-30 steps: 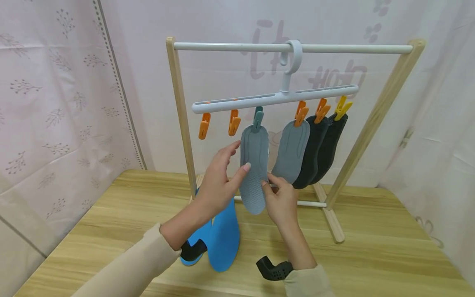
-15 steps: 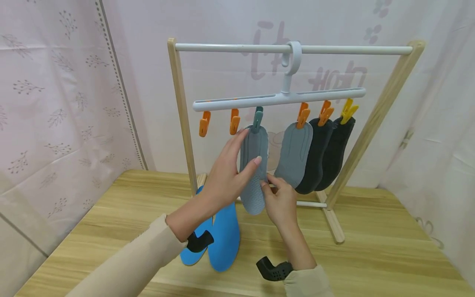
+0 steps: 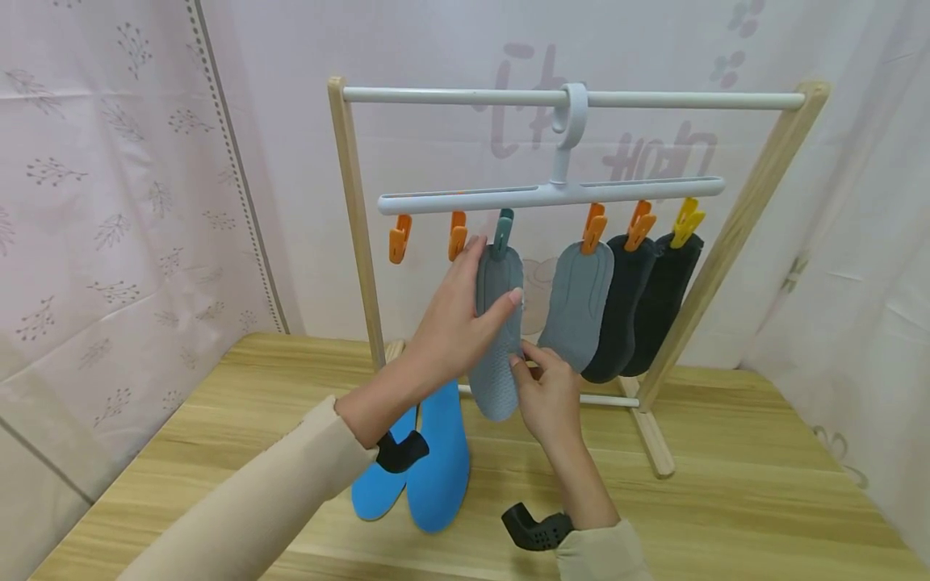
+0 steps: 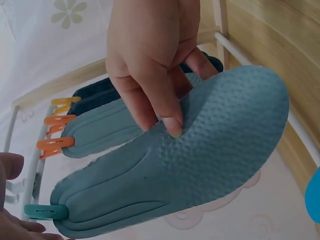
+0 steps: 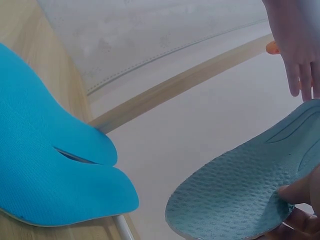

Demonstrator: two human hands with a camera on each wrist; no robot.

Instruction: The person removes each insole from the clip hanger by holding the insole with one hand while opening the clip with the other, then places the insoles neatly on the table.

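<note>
A grey insole hangs from a dark green clip on the white hanger. My right hand pinches its side edge between thumb and fingers, plain in the left wrist view. At the insole's upper part is my left hand, thumb across its front and straight fingertips just below the clip. The right wrist view shows those left fingers extended above the insole. To the right hang another grey insole and two black insoles, held by orange and yellow clips.
Two orange clips hang at the hanger's left end with nothing in them. A wooden rack with a white top rod carries the hanger. Blue insoles lean at the rack's lower left, behind my left forearm.
My left hand has moved up and right along the grey insole toward the clip. The hanger's right end has swung outward with its insoles. My right hand keeps its pinch.
</note>
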